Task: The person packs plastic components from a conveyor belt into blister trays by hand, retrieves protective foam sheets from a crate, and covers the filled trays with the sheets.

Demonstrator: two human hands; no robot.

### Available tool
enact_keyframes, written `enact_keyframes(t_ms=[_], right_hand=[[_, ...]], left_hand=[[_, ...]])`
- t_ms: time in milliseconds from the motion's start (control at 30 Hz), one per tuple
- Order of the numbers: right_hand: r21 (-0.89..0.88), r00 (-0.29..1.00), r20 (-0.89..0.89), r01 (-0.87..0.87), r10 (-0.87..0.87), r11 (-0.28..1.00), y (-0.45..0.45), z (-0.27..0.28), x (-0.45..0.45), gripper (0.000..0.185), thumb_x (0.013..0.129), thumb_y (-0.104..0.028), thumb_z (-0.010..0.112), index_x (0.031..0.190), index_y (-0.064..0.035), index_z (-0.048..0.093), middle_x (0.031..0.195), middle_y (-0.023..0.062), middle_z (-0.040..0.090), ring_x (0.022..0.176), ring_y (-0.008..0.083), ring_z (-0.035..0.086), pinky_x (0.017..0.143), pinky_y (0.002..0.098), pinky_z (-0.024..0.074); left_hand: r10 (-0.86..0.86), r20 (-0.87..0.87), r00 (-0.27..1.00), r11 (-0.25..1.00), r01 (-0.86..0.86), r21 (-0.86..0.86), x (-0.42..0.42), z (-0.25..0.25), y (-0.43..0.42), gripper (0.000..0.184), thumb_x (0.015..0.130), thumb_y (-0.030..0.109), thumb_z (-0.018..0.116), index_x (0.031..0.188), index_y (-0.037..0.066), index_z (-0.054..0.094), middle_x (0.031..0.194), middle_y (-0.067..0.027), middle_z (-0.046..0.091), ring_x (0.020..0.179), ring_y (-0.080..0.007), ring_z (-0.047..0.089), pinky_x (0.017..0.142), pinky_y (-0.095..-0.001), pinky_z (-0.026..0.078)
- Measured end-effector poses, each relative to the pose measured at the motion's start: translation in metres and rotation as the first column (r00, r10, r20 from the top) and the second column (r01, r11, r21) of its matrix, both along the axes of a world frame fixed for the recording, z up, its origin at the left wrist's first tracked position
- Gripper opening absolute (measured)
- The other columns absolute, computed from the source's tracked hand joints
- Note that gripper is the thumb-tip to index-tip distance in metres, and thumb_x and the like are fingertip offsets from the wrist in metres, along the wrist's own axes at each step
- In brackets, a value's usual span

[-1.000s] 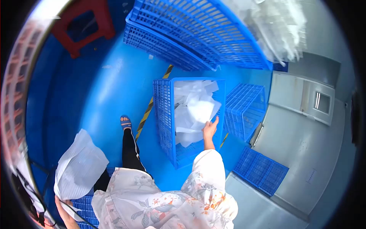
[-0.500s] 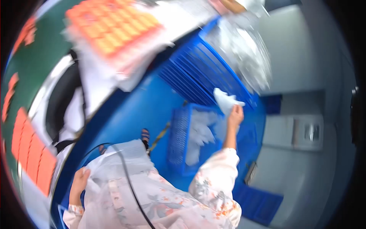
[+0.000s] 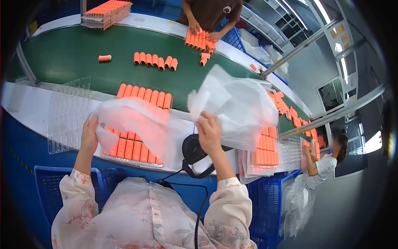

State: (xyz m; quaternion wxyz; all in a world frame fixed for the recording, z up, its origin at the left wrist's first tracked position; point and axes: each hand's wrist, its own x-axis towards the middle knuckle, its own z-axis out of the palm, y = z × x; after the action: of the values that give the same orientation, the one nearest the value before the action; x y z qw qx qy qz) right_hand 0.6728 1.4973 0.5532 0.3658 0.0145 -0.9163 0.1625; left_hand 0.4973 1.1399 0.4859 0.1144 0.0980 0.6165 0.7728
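My left hand [image 3: 88, 132] is closed on the edge of a thin, translucent white sheet [image 3: 139, 118]. That sheet lies partly over a clear tray [image 3: 137, 162] filled with rows of orange plastic pieces [image 3: 134, 150], hiding its middle. My right hand [image 3: 209, 132] grips a bunched white packing sheet [image 3: 234, 106], raised over the table's right part and looking like more than one layer. Below my right hand, a black rounded object [image 3: 195, 149] with a strap sits at the table edge.
Stacked clear trays [image 3: 68, 118] stand left; another filled tray [image 3: 265, 151] is right. Loose orange pieces [image 3: 155, 60] lie on the green belt [image 3: 107, 76]. A co-worker's hands [image 3: 195, 27] handle pieces opposite; another person [image 3: 325, 166] is far right. Blue crates [image 3: 269, 199] flank me.
The view has swung from the floor crates to the table. My right hand has come from beside a crate with a white sheet, and my left hand has risen to the tray's sheet.
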Motion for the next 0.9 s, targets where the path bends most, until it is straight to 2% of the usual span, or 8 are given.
enact_keyframes(t_ms=[233, 333, 433, 500, 567, 667, 767, 900], right_hand=[[-0.005, 0.840, 0.181, -0.520, 0.512, 0.854, -0.076, -0.045, -0.076, 0.021, 0.073, -0.007, 0.064, 0.094, -0.0095, 0.060, 0.119, 0.0114, 0.053, 0.109, 0.0326, 0.049, 0.084, 0.0437, 0.0429], [-0.106, 0.730, 0.319, -0.607, 0.605, 0.788, -0.087, -0.073, -0.071, 0.028, 0.073, -0.009, 0.064, 0.101, -0.0112, 0.061, 0.124, 0.0127, 0.050, 0.114, 0.0333, 0.046, 0.089, 0.0447, 0.0406], [-0.259, 0.678, 0.355, -0.591, 0.644, 0.764, -0.081, -0.068, -0.067, 0.038, 0.072, -0.011, 0.066, 0.110, -0.0115, 0.059, 0.126, 0.0145, 0.047, 0.117, 0.0336, 0.044, 0.093, 0.0445, 0.0382], [-0.346, 0.713, 0.274, -0.553, 0.645, 0.758, -0.062, -0.050, -0.067, 0.046, 0.071, -0.011, 0.067, 0.116, -0.0104, 0.056, 0.127, 0.0157, 0.046, 0.117, 0.0342, 0.043, 0.095, 0.0446, 0.0369], [-0.296, 0.884, 0.161, -0.380, 0.438, 0.876, -0.031, -0.043, -0.076, 0.054, 0.070, -0.012, 0.069, 0.121, -0.0087, 0.052, 0.127, 0.0172, 0.045, 0.116, 0.0357, 0.043, 0.095, 0.0452, 0.0363], [-0.261, 0.982, 0.135, 0.163, -0.131, 0.952, 0.027, -0.072, -0.103, 0.065, 0.072, -0.018, 0.072, 0.129, -0.0062, 0.043, 0.126, 0.0199, 0.046, 0.109, 0.0340, 0.048, 0.091, 0.0439, 0.0396], [-0.821, 0.898, 0.414, 0.297, 0.151, 0.488, 0.053, -0.128, -0.125, 0.071, 0.072, -0.022, 0.075, 0.131, -0.0043, 0.039, 0.124, 0.0196, 0.048, 0.104, 0.0283, 0.051, 0.085, 0.0386, 0.0436], [-0.754, 0.819, 0.521, 0.309, 0.241, 0.579, 0.055, -0.179, -0.135, 0.074, 0.075, -0.019, 0.074, 0.136, -0.0047, 0.034, 0.114, 0.0130, 0.051, 0.085, 0.0179, 0.054, 0.072, 0.0306, 0.0456]], left_hand=[[0.761, 0.153, 0.630, 0.641, -0.767, -0.031, -0.083, -0.107, -0.094, 0.051, 0.091, 0.030, 0.053, 0.133, 0.005, 0.040, 0.122, -0.0115, 0.053, 0.111, -0.0247, 0.051, 0.092, -0.0374, 0.041], [0.600, -0.560, 0.572, -0.141, -0.613, -0.777, -0.098, -0.120, -0.122, 0.061, 0.086, 0.025, 0.059, 0.138, 0.007, 0.035, 0.129, -0.0139, 0.048, 0.120, -0.0322, 0.044, 0.098, -0.0439, 0.035], [0.378, -0.816, 0.438, -0.260, -0.795, -0.548, -0.047, -0.007, -0.065, 0.070, 0.080, 0.022, 0.065, 0.140, 0.007, 0.030, 0.139, -0.0168, 0.037, 0.125, -0.0359, 0.038, 0.102, -0.0459, 0.030], [0.216, -0.851, 0.478, 0.092, -0.878, -0.470, -0.037, -0.014, -0.034, 0.076, 0.078, 0.020, 0.068, 0.141, 0.007, 0.028, 0.140, -0.0176, 0.035, 0.126, -0.0364, 0.038, 0.100, -0.0436, 0.034], [0.132, -0.627, 0.768, 0.629, -0.554, -0.546, -0.017, -0.021, 0.036, 0.079, 0.076, 0.017, 0.070, 0.142, 0.007, 0.028, 0.139, -0.0190, 0.036, 0.123, -0.0352, 0.039, 0.099, -0.0417, 0.036], [0.190, -0.471, 0.862, 0.742, -0.440, -0.506, -0.028, -0.052, 0.101, 0.076, 0.074, 0.014, 0.072, 0.139, 0.007, 0.034, 0.121, -0.0131, 0.051, 0.099, -0.0229, 0.052, 0.082, -0.0323, 0.044], [0.149, -0.107, 0.983, 0.885, -0.181, -0.428, -0.042, -0.073, 0.108, 0.058, 0.078, 0.014, 0.070, 0.130, 0.005, 0.045, 0.102, -0.0054, 0.057, 0.076, -0.0113, 0.051, 0.067, -0.0246, 0.043], [0.333, -0.185, 0.925, 0.857, -0.378, -0.349, -0.045, -0.067, 0.087, 0.026, 0.088, 0.012, 0.059, 0.112, 0.002, 0.056, 0.084, 0.0013, 0.056, 0.062, -0.0044, 0.042, 0.057, -0.0193, 0.036]])
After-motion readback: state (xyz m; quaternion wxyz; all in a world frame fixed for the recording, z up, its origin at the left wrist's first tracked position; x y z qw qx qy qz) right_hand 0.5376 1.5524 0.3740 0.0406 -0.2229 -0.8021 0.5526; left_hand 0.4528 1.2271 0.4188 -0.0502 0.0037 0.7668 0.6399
